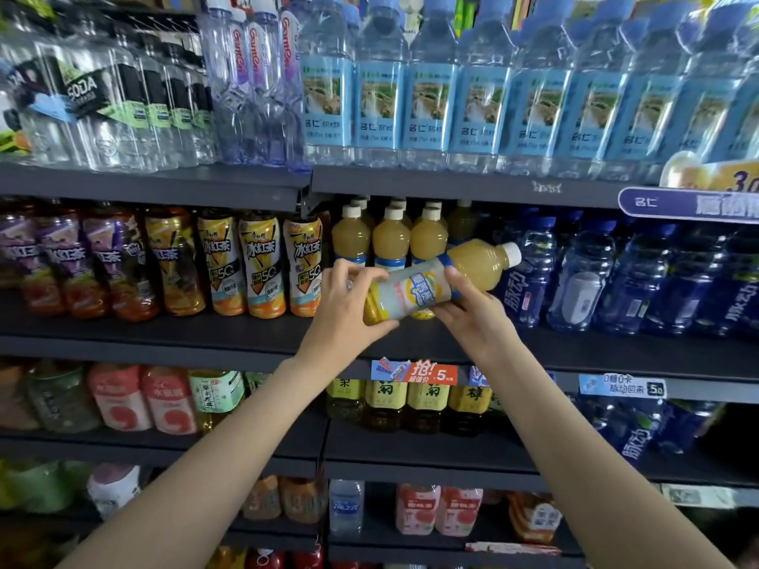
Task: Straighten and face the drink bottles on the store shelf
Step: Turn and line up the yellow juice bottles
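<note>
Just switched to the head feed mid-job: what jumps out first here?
A yellow juice bottle lies almost on its side in mid-air before the second shelf, white cap to the right, gripped by the left hand at its base and the right hand under its middle. Behind it stand upright matching juice bottles. Above, a row of blue-labelled water bottles fills the top shelf.

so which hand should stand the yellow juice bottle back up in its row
Right, probably. The right hand grips the yellow juice bottle near its shoulder, cap end pointing right, so it can tip the bottle upright. The left hand only holds the base.
</note>
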`<state>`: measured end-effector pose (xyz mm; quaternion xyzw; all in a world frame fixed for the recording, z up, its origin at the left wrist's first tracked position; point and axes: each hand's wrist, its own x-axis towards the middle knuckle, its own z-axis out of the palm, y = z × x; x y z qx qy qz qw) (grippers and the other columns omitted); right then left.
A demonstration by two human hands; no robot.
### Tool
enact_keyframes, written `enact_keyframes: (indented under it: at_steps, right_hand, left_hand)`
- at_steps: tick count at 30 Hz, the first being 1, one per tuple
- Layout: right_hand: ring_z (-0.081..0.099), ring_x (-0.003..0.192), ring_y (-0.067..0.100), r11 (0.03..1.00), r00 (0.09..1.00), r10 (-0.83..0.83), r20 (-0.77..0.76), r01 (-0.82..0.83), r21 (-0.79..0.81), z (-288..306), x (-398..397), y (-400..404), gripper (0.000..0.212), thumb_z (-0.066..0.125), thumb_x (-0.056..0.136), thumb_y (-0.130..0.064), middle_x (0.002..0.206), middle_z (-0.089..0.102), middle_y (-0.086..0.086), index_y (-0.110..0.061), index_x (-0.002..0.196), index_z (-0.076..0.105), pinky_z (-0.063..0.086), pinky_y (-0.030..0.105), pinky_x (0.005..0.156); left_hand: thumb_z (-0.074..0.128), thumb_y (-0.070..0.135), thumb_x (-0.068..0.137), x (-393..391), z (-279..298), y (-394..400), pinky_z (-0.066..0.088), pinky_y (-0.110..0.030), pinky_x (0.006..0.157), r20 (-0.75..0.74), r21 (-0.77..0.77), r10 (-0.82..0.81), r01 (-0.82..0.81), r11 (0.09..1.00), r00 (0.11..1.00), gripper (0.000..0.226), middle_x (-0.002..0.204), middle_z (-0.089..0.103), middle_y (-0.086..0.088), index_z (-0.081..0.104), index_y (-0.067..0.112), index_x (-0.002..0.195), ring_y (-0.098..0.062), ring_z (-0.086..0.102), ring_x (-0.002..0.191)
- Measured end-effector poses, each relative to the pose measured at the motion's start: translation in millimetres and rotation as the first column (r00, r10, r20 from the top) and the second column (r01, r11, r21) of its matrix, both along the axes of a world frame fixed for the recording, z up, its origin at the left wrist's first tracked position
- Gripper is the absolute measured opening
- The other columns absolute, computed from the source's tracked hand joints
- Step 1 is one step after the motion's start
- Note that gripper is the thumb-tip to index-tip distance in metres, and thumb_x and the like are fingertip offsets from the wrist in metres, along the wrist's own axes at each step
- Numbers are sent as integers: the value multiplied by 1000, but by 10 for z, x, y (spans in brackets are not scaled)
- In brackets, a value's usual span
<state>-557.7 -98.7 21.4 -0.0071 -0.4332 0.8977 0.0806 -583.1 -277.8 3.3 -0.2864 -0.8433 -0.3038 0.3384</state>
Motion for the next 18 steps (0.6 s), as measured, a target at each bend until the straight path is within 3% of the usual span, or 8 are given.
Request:
enact_keyframes:
  at_steps: [3,7,11,14,16,18]
  right_hand:
    - [69,94,20,998,990,21,-141,-11,68,34,-27,88,47,67,72,-11,105,69,8,-7,116,54,56,31,83]
    - [68,95,20,987,979,95,-178,-70,145,42,-63,160,46,64,73,-10,103,69,7,-5,118,52,56,28,78]
    - [66,98,21,971,974,142,-177,-102,216,31,-96,154,56,69,70,-14,108,66,9,-4,122,51,55,28,80]
    - [64,101,22,933,986,84,-142,-28,358,39,-139,81,56,69,75,-8,113,63,11,-3,127,48,55,29,81]
    - [63,105,22,825,986,-62,-153,136,548,26,-236,-18,55,74,76,-5,115,62,8,-8,124,48,55,32,84]
    - [61,104,20,623,960,-156,-231,277,731,-1,-342,-135,57,81,70,-9,111,62,3,-15,116,47,53,35,86]
  left_hand:
    - [79,22,73,-93,-11,-98,44,-26,92,270,213,-179,123,969,946,61,121,39,-2,48,16,124,-17,49,110]
    - [75,14,76,-153,-27,-142,50,-26,90,336,440,-264,97,893,904,57,130,44,-2,47,15,125,-13,54,109]
    - [74,13,78,-181,-4,-101,49,-24,90,365,436,-316,139,889,876,56,129,48,1,46,17,127,-11,56,107]
    - [75,16,77,-221,-40,-65,47,-13,84,446,401,-369,187,897,816,57,117,53,12,46,20,126,-3,57,102]
    - [76,19,75,-281,-104,5,46,-15,87,500,392,-388,197,898,774,60,116,56,10,46,19,127,-4,57,104]
    - [74,13,77,-351,-172,112,48,-26,91,528,444,-413,174,879,742,56,115,58,3,47,16,125,-15,58,108]
